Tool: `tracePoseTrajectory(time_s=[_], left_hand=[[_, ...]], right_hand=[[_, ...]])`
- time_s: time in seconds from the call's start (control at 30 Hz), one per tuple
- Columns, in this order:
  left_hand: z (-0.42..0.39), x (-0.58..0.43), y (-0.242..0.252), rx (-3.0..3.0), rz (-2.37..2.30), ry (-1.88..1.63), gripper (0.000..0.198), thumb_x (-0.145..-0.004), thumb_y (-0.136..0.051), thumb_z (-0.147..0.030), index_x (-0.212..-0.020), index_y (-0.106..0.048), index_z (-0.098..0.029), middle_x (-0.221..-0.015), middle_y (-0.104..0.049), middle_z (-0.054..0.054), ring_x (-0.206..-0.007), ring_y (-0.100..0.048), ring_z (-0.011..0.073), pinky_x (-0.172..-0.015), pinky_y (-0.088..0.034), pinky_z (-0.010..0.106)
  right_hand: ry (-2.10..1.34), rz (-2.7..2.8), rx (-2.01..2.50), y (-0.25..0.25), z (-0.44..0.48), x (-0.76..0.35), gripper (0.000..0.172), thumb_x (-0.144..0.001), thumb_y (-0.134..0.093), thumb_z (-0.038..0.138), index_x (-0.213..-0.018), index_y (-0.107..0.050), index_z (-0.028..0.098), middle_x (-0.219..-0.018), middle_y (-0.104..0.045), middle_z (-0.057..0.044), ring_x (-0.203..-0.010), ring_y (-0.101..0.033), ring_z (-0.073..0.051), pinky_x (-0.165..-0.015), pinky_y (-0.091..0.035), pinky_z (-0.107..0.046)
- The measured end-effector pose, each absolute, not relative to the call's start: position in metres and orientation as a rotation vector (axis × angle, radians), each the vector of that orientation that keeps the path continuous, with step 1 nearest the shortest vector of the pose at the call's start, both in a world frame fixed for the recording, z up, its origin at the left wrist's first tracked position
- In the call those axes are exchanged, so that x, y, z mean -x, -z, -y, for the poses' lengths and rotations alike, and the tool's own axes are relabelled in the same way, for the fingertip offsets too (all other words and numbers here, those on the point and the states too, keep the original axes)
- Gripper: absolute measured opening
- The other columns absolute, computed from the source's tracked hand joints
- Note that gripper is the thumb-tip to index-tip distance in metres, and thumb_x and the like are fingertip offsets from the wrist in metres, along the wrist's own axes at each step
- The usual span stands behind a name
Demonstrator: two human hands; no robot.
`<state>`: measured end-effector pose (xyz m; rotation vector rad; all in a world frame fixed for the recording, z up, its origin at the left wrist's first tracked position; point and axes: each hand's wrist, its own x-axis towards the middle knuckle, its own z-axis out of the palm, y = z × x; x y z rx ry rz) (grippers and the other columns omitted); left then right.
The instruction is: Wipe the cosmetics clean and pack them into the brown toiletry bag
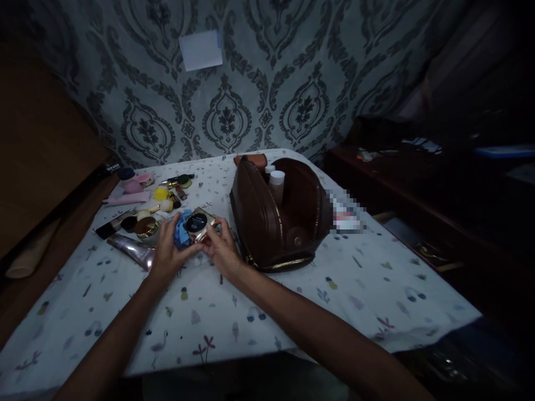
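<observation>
My right hand (224, 249) grips a gold-edged compact (200, 223) with a round black label. Against the compact's left side, my left hand (168, 250) is closed on a crumpled blue cloth (182, 231). Just right of my hands stands a brown bag (257, 217), unzipped wide, with white-capped bottles (277, 184) upright inside. Left of my hands lie a silvery squeeze tube (131, 249) and a round gold-rimmed compact (146, 227). Part of the left hand's fingers is hidden behind the cloth.
More cosmetics spread over the table's left side: a pink tube (127, 198), a yellow item (161, 193) and makeup brushes (111, 227). A brown-orange case (253, 160) lies behind the bag. Dark furniture (384, 178) with an open drawer (418, 242) borders the right.
</observation>
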<state>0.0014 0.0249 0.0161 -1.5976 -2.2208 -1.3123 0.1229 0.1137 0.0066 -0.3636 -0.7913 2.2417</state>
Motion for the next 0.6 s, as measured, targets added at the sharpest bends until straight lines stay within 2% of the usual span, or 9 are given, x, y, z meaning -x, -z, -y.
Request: tracePoseTrajectory(time_s=[0.2, 0.33, 0.53, 0.6], left_hand=[[-0.023, -0.002, -0.02, 1.683, 2.183, 1.354, 0.071, -0.084, -0.067, -0.055, -0.145, -0.047, -0.024, -0.122, -0.057, 0.01, -0.117, -0.056, 0.0281, -0.102, -0.046, 0.045], [-0.023, -0.003, -0.022, 1.675, 2.204, 1.488, 0.067, -0.083, -0.069, -0.052, -0.142, -0.051, -0.025, -0.125, -0.059, 0.01, -0.12, -0.055, 0.0275, -0.106, -0.045, 0.045], [-0.024, -0.005, -0.023, 1.645, 2.26, 1.937, 0.068, -0.077, -0.075, -0.05, -0.137, -0.057, -0.021, -0.137, -0.058, 0.011, -0.13, -0.053, 0.0281, -0.113, -0.04, 0.044], [-0.025, -0.006, -0.023, 1.61, 2.297, 2.059, 0.072, -0.075, -0.077, -0.049, -0.137, -0.056, -0.02, -0.139, -0.059, 0.012, -0.13, -0.054, 0.0284, -0.114, -0.04, 0.044]], right_hand=[[-2.243, 0.784, 0.391, -0.006, -0.115, -0.122, 0.062, -0.065, -0.087, 0.047, -0.11, -0.047, 0.029, -0.093, -0.07, 0.003, -0.082, -0.07, -0.015, -0.074, -0.058, -0.031], [-2.26, 0.786, 0.464, -0.009, -0.118, -0.122, 0.068, -0.06, -0.09, 0.037, -0.114, -0.05, 0.027, -0.096, -0.069, 0.003, -0.08, -0.068, -0.016, -0.068, -0.058, -0.029], [-2.353, 0.778, 0.399, -0.021, -0.12, -0.129, 0.052, -0.06, -0.089, 0.026, -0.102, -0.057, 0.026, -0.084, -0.068, 0.005, -0.076, -0.066, -0.014, -0.064, -0.056, -0.025], [-2.366, 0.787, 0.386, -0.023, -0.119, -0.13, 0.054, -0.058, -0.09, 0.026, -0.101, -0.057, 0.026, -0.084, -0.068, 0.006, -0.075, -0.066, -0.013, -0.064, -0.056, -0.024]])
